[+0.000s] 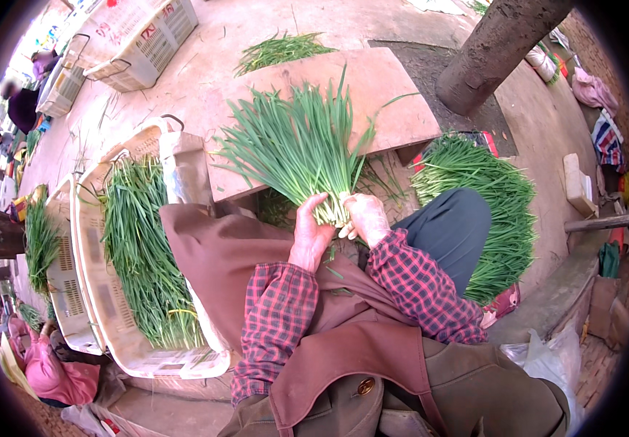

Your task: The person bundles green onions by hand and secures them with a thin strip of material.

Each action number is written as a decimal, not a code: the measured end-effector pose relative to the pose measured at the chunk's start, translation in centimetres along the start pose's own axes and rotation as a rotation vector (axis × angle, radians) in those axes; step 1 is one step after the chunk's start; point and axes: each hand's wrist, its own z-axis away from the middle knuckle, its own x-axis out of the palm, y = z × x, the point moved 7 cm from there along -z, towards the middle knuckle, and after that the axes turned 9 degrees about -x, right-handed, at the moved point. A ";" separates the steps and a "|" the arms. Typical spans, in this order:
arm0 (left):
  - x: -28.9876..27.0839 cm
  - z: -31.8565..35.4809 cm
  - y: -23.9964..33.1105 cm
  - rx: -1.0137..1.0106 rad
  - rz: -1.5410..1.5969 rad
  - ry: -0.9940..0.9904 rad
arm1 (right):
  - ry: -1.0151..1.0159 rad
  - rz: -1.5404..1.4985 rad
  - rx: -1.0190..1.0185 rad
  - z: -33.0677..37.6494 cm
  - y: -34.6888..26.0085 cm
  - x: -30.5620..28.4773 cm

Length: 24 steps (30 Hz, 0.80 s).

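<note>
A thick bunch of green chives (296, 146) lies fanned out over a low pinkish board (394, 87), its leaf tips pointing away from me. Its pale stem ends come together above my lap. Closed around the left side of these stems is my left hand (311, 231), thumb up along them. My right hand (366, 217) grips them from the right, fingers curled at the cut ends. Part of the bunch's underside is hidden by my hands. A few loose leaf bits rest on my brown apron (241, 244).
To my left stands a white plastic crate (216, 357) full of long chives. A large chive pile (482, 211) lies right of my knee, and a smaller heap (285, 51) lies beyond the board. A thick post (496, 58) rises at far right. Another person in pink (59, 368) sits at left.
</note>
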 end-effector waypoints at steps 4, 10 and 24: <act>-0.2 -0.3 -0.1 0.011 0.095 0.040 | 0.349 0.911 -0.686 2.4 -4.8 -2.3; -0.7 -1.0 -0.4 -0.030 0.122 -0.043 | 0.417 1.171 -0.944 2.4 -6.8 0.8; 0.0 -0.6 -1.2 -0.072 0.175 -0.013 | 0.256 1.581 -0.776 -1.6 -6.7 3.8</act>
